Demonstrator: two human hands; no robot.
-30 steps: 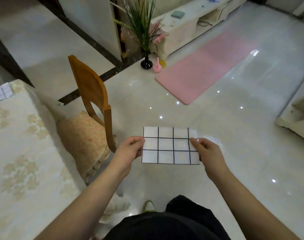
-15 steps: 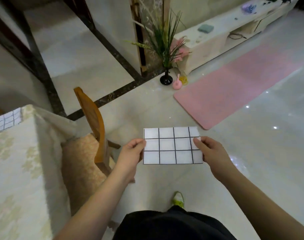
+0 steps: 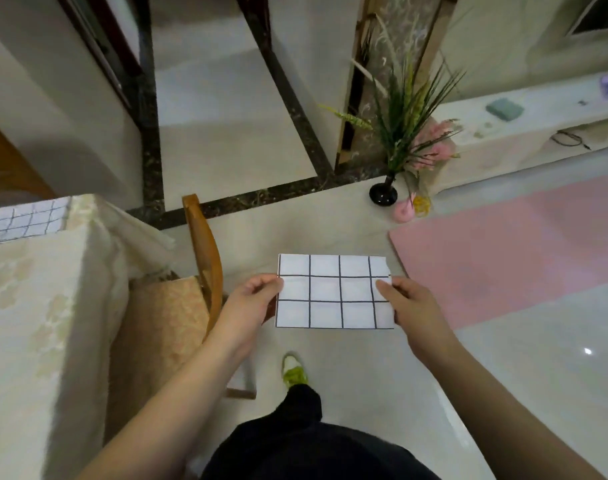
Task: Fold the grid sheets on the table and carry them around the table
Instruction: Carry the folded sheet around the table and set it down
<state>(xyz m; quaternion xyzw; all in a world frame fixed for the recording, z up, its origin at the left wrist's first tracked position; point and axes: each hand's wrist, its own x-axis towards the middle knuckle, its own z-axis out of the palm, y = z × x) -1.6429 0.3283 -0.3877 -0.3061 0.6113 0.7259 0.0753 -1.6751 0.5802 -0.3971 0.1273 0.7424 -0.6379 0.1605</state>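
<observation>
A folded white sheet with a black grid (image 3: 333, 292) is held flat in front of me above the floor. My left hand (image 3: 250, 303) pinches its left edge and my right hand (image 3: 410, 306) pinches its right edge. Another grid sheet (image 3: 27, 220) lies on the far corner of the table (image 3: 36, 306) at my left, which is covered with a cream floral cloth.
A wooden chair (image 3: 202, 258) with a cushioned seat stands tucked at the table's side, close to my left hand. Ahead are a black vase with a green plant (image 3: 396, 133), a pink mat (image 3: 503, 244) on the glossy floor and a low white cabinet (image 3: 538, 126).
The view has swung left and forward: the chair, plant and mat have shifted right and nearer. The sheet stays held the same way in both hands. One foot has stepped forward.
</observation>
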